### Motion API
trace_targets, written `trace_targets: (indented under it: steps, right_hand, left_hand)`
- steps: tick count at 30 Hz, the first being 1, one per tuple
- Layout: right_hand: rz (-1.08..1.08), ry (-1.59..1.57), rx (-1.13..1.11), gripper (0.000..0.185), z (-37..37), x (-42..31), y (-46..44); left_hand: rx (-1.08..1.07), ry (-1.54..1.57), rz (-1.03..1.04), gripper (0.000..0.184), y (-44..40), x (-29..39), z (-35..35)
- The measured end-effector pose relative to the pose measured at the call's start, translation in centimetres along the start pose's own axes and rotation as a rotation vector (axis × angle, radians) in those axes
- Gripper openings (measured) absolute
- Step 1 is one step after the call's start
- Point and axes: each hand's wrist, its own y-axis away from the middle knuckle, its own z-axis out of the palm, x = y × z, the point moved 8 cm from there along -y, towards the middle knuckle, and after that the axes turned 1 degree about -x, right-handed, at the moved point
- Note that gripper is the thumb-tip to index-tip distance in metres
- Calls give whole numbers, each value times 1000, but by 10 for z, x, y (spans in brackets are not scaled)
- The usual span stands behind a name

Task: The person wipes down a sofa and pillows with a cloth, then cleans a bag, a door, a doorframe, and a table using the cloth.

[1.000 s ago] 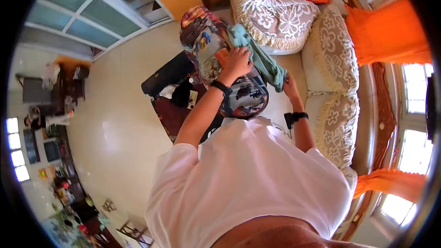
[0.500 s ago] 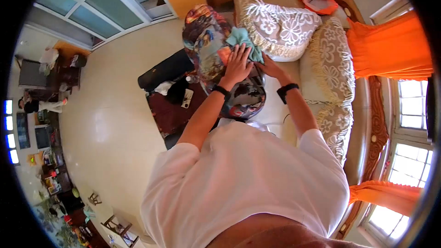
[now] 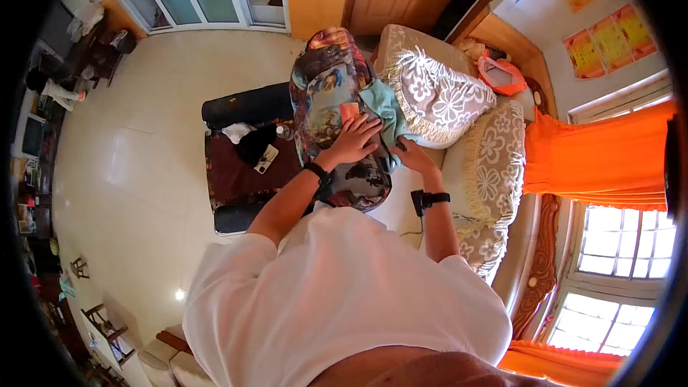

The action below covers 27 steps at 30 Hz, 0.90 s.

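Touching green cloth (image 3: 390,116): right hand (image 3: 417,158). Bag (image 3: 510,88) contents unclear.

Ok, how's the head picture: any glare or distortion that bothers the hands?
Head view: the windows at right are washed out; the glossy floor shows bright reflections at left; lines near the rim bend, and the corners are black. Head view, centre: left hand, right hand and green cloth look glare-free.
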Motion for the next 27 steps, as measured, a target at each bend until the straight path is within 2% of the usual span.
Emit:
trace_targets:
  steps: [1, 3, 4, 5, 7, 9, 11, 13, 15, 16, 17, 19, 20, 21, 23, 25, 27]
  right_hand:
    - [-5, 9, 0, 57, -1, 8, -7]
    - [-14, -310, -74, 58, 4, 35, -32]
    - [150, -363, -134, 60, 0, 27, -32]
    - [144, -363, -135, 60, 2, 27, -44]
    - [116, 80, -75, 64, 12, 34, -74]
    - [125, 26, -69, 67, 34, 62, -111]
    - [28, -117, -87, 67, 40, 72, -130]
    - [52, -104, -33, 63, 42, 75, -115]
    - [-137, -343, -41, 53, 47, 65, -98]
    - [-134, -228, 10, 57, 51, 69, -92]
    - [-128, -233, 17, 57, 54, 62, -79]
    - [55, -164, 150, 66, 47, 65, -50]
    - [59, -178, 163, 72, 42, 55, -38]
    - [67, -184, 160, 72, 34, 45, -28]
    - [65, -84, 66, 71, 33, 31, -18]
    - [29, -97, 58, 71, 51, 50, -31]
    - [125, 240, 87, 74, 54, 61, -39]
  left_hand:
    - [-28, 13, 1, 56, -1, 0, 5]
    - [-54, 45, -43, 54, -7, 0, 8]
    - [-100, 48, -78, 50, -10, 0, 7]
    - [-146, 48, -112, 46, -14, 0, 3]
    - [-156, -15, -189, 43, -28, 7, -8]
    - [-167, -74, -273, 40, -42, 4, -10]
    - [-200, -117, -298, 40, -58, -1, -11]
    - [-125, -182, -259, 41, -62, 7, -13]
    - [-159, -224, -255, 38, -67, 10, -7]
    - [-76, -232, -198, 37, -65, 18, -16]
    - [-81, -232, -189, 37, -63, 17, -17]
    - [-209, -130, -252, 34, -55, 10, -6]
    - [-94, -250, -61, 30, -46, 23, -17]
    - [-104, -246, -60, 30, -38, 22, -12]
    - [95, -2, -148, 19, -24, 14, -24]
    - [71, -15, -114, 25, -16, 15, -36]
    - [-162, 185, -194, 36, -13, 7, -38]
